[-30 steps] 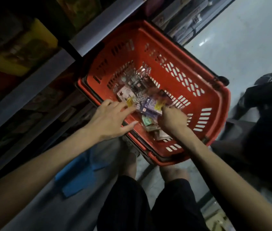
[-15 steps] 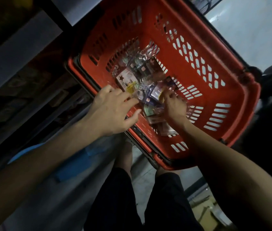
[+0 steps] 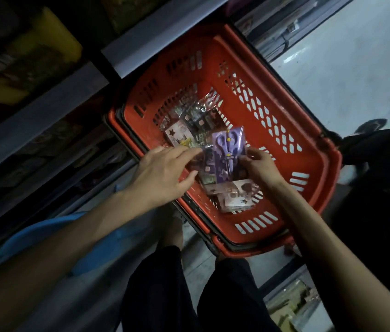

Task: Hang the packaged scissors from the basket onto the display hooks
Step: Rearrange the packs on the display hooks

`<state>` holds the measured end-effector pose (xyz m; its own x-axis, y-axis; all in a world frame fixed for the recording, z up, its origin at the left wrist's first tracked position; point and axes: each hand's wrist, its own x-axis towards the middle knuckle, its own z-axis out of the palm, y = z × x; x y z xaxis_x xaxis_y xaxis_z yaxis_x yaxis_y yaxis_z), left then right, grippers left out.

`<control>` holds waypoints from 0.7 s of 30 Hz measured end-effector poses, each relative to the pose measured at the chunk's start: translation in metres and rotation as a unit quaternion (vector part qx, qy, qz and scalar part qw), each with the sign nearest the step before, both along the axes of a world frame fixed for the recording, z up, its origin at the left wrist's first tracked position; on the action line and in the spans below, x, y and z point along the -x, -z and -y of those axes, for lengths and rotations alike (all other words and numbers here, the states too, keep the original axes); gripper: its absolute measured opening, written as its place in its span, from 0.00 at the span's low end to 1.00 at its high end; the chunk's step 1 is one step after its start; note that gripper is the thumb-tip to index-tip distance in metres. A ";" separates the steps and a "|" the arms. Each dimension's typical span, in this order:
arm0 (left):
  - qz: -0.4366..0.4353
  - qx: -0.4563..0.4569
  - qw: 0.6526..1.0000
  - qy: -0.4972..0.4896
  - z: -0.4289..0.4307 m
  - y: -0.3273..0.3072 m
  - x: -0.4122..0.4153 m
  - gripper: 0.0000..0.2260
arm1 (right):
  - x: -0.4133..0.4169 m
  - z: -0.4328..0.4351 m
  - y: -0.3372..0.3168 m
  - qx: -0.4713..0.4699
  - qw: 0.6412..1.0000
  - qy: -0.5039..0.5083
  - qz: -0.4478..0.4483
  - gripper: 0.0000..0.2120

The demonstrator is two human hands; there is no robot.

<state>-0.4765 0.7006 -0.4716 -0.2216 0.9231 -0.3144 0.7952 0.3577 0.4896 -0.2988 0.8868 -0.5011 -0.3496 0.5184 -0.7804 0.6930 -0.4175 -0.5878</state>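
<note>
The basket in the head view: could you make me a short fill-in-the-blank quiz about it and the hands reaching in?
1. The plastic basket holding the packets is coloured ____.
2. The right hand pinches a scissors packet whose card is coloured ____.
3. A white packet lying in the basket shows a dark ____ shape.

Missing words: red; purple; star.

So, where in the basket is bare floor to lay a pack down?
Bare floor lies between the pile of packs and the slotted right wall of the red basket, beyond the right hand. The middle strip is crowded with packs, the left hand and the purple scissors pack over them.
</note>
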 end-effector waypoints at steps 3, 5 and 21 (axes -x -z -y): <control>0.106 -0.079 0.989 -0.065 -0.010 -0.005 0.008 0.35 | 0.000 -0.001 -0.030 -0.046 0.994 -0.097 0.002 0.06; 0.046 -0.105 0.993 -0.025 -0.021 -0.009 0.014 0.44 | 0.000 -0.003 -0.044 -0.175 0.953 -0.247 0.020 0.06; 0.257 -0.057 0.942 -0.206 -0.046 -0.003 0.021 0.07 | -0.015 -0.031 -0.062 -0.454 0.838 -0.293 0.080 0.38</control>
<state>-0.4976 0.7461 -0.4683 -0.4145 0.8259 -0.3823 0.2471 0.5064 0.8261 -0.2834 0.9175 -0.4387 -0.6808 0.6988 -0.2194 0.7223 0.5908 -0.3596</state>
